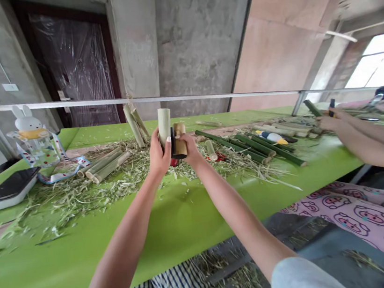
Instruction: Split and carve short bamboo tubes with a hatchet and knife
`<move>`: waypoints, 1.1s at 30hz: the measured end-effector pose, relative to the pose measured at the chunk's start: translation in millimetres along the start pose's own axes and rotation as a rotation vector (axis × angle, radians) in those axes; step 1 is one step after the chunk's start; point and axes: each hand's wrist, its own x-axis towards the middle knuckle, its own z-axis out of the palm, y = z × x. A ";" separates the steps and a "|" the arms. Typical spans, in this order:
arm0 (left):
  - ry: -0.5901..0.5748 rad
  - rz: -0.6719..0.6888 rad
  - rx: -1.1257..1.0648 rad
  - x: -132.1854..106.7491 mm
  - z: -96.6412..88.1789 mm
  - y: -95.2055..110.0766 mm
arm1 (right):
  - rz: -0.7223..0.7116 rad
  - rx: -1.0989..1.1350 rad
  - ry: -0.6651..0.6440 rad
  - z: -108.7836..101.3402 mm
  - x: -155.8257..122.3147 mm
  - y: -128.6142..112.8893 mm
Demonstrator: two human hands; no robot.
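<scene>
My left hand (158, 155) is wrapped round a pale peeled bamboo piece (164, 121), which stands upright above the fingers. Close beside it, my right hand (191, 149) grips a short brown wooden block (180, 141) with a black part on its left side. I cannot tell whether the block touches the bamboo. Beneath both hands lie bamboo shavings (138, 163), and something red shows partly hidden below the block. A short peeled bamboo piece (211, 151) lies just right of my right hand.
Peeled bamboo pieces (110, 166) lie left, and two more (135, 125) stand behind. Green bamboo stalks (270, 148) lie right, near a screwdriver-like handle (276, 136). A phone (10, 187) and a rabbit-topped bottle (38, 140) are far left. At right, a co-worker's hands (334, 120) hold green bamboo.
</scene>
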 end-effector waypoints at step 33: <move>-0.133 -0.334 -0.160 0.8 10.4 -33.5 | 0.062 0.097 0.032 -3.9 15.0 9.7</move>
